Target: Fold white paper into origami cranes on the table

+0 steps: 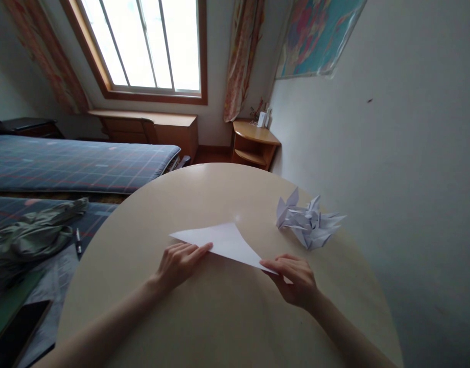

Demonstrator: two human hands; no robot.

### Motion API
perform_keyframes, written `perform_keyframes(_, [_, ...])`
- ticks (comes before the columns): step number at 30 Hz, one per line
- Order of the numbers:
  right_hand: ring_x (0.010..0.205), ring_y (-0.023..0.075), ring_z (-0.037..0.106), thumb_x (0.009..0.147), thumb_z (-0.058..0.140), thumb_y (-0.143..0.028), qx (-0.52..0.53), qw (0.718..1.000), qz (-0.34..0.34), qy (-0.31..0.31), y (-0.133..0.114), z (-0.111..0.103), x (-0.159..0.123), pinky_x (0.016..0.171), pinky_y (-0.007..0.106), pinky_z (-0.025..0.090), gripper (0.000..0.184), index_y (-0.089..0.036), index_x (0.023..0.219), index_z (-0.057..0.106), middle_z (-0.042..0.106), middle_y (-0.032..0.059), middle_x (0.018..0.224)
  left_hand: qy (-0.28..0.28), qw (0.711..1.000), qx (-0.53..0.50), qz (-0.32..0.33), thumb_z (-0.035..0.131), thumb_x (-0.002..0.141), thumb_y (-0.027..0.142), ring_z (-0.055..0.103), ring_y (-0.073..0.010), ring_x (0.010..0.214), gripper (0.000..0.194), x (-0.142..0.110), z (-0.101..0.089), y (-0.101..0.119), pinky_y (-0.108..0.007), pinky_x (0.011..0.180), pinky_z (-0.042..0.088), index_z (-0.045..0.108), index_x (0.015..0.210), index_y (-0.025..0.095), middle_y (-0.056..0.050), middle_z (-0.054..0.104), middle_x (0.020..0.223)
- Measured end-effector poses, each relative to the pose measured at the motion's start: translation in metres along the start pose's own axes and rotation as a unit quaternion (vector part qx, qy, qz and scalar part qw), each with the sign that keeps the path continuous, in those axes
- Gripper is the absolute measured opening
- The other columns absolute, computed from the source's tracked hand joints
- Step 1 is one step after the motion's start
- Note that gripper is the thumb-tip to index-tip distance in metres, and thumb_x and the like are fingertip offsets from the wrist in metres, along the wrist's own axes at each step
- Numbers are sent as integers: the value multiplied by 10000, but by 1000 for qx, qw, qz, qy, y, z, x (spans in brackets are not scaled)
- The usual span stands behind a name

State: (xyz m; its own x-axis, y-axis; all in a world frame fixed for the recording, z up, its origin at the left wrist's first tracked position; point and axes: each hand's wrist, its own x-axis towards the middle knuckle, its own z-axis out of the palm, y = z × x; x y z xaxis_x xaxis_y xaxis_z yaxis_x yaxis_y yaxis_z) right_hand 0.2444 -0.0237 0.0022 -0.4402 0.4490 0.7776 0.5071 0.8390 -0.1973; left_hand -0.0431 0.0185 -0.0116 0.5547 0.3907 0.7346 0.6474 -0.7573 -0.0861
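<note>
A white sheet of paper (221, 240), folded into a triangle, lies over the middle of the round table (204, 189). My left hand (180, 263) is at its near edge, left of centre; the thumb presses on the paper and the other fingers are bent beside it. With thumb and fingers, my right hand (292, 276) pinches the paper's right corner, which is lifted slightly. Beyond that hand, a pile of folded paper figures (309, 220) with pointed tips rests near the table's right edge.
A white wall (403, 168) runs close along the table's right side. To the left are a plaid mattress (77, 163), a crumpled grey-green cloth (36, 230), a pen (78, 241) and a phone (22, 329). A small corner shelf (256, 134) stands beyond the table.
</note>
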Motion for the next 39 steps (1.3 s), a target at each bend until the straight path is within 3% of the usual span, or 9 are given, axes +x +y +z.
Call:
perform_keyframes(6, [607, 147, 592, 827, 550, -127, -2, 999, 15, -38, -3, 3, -1, 631, 300, 487, 322, -186, 1144, 562, 673, 34, 711, 11, 996, -57, -68, 589, 855, 319, 600, -79, 492, 162, 2, -1, 3, -162, 477, 425, 688, 896, 197, 10, 695, 643])
perform_keyframes(11, [676, 171, 554, 844, 550, -239, 0, 999, 32, -45, -6, 7, 3, 640, 335, 469, 220, -218, 1045, 638, 612, 47, 754, 4, 995, -89, -44, 582, 859, 282, 605, -87, 522, 129, 4, -1, 8, -174, 499, 438, 678, 873, 198, 16, 679, 625])
perform_keyframes(15, [753, 176, 576, 845, 566, -213, 36, 995, 94, -10, -10, 10, 7, 638, 304, 494, 195, -227, 1025, 640, 611, 63, 853, 19, 996, -84, -10, 609, 833, 286, 589, -96, 548, 110, 5, -4, 14, -185, 528, 436, 649, 786, 195, 25, 626, 574])
perform_keyframes(19, [786, 191, 599, 847, 574, -246, 86, 977, 193, 35, -15, 14, 8, 687, 325, 509, 54, -211, 823, 608, 608, 56, 835, 34, 996, -80, -1, 617, 820, 293, 532, -108, 537, 155, 7, -6, 26, -207, 513, 408, 595, 707, 189, 28, 544, 531])
perform_keyframes(24, [831, 204, 624, 860, 552, -351, 202, 919, 319, 111, -11, 34, 0, 685, 326, 530, 156, -216, 926, 508, 614, 63, 881, 53, 991, -116, 49, 572, 830, 165, 478, -112, 559, 12, 11, -7, 37, -223, 533, 408, 578, 822, 172, 19, 534, 575])
perform_keyframes(28, [894, 216, 583, 809, 595, -446, 132, 907, 361, 170, -9, 47, -2, 692, 346, 538, 539, -229, 1237, 351, 522, 131, 1103, 73, 991, -78, 85, 550, 829, 104, 432, -106, 556, 122, 8, -6, 43, -238, 591, 420, 604, 894, 191, 35, 487, 569])
perform_keyframes(30, [904, 224, 548, 823, 579, -427, 55, 921, 356, 152, -13, 49, 3, 692, 369, 532, 552, -243, 1286, 343, 463, 137, 1153, 87, 992, -45, 84, 565, 826, 105, 430, -106, 586, 146, 5, -5, 45, -248, 657, 428, 624, 902, 215, 33, 479, 594])
perform_keyframes(33, [863, 207, 513, 871, 526, -305, -45, 947, 303, 100, -23, 50, 13, 719, 385, 521, 284, -276, 1154, 536, 414, 93, 1096, 120, 990, -7, 79, 645, 788, 137, 446, -124, 688, 146, 1, -5, 49, -265, 753, 422, 646, 895, 236, 11, 494, 666])
perform_keyframes(39, [633, 103, 494, 875, 428, -85, -8, 977, 189, 98, -38, 54, 18, 514, 238, 484, 307, -257, 1047, 616, 384, 48, 954, 148, 988, 28, 40, 714, 753, 199, 450, -144, 782, 131, 1, -10, 49, -280, 795, 368, 662, 856, 261, -7, 553, 758])
